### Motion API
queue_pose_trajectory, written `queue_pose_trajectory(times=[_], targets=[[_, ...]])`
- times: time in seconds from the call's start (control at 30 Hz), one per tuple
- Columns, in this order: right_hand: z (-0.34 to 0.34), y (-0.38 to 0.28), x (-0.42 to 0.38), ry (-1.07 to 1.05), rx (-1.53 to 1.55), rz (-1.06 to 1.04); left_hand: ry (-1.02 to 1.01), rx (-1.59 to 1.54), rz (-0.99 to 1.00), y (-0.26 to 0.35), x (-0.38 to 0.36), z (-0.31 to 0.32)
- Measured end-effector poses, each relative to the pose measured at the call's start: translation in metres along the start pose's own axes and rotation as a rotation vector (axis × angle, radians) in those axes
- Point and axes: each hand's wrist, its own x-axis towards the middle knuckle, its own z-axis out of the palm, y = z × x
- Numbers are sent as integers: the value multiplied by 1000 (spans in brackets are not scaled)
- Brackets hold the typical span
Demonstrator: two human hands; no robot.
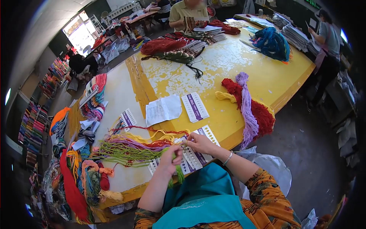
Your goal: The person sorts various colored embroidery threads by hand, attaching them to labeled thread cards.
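Green thread [133, 155] fans across the table [116, 91], leftward from our hands; we judge it light, soft, easily tangled, best taken as a gathered bundle. Left hand [167, 160] grasps green thread. Punched cards [195, 158]: likely thin, bendable; hold edges. Right hand [197, 144] pinches beside them, contents indistinct.

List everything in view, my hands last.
Table: one, yellow-white, centre
Strands: many, mostly green, near side
Mixed hanks: many, multicoloured, left edge
Red hank: one, red, right edge
Lilac hank: one, lilac, right edge
Blue hank: one, blue, far right
Yarn heaps: several, mostly red, far side
Cards: several, white-purple, near side
Paper sheet: one, white, beside cards
Other people: several, varied clothes, beyond table
Left hand: one, bare, on strands
Right hand: one, bare, over cards
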Motion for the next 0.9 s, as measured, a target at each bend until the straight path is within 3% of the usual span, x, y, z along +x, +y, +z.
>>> queue_pose_trajectory(times=[0.13, 0.33, 0.5, 0.53, 0.6, 0.63, 0.7, 0.77, 0.9], targets=[[-1, 2, 3, -28, -38, 2, -103, -176, 63, 37, -54, -60], [0, 5, 7, -29, -88, -14, 310, -271, 365, 118, -122, -189], [1, 2, 4, -36, -68, -10, 459, -313, 744, 166, -120, -291], [1, 1, 4, -47, -34, -1, 455, -321, 738, 163, -115, -292], [2, 2, 4, -45, -56, -8, 911, -431, 742, 159, -103, -292], [1, 2, 4, -47, -69, -19, 935, -364, 657, 150, -90, -316], [2, 3, 3, -56, -38, 19, 937, -191, 641, 122, -82, -281], [4, 4, 4, -48, -13, -1, 811, 2, 712, 89, -86, -210], [6, 4, 5, -65, 23, 34, 689, 258, 790, 20, -58, -185]])
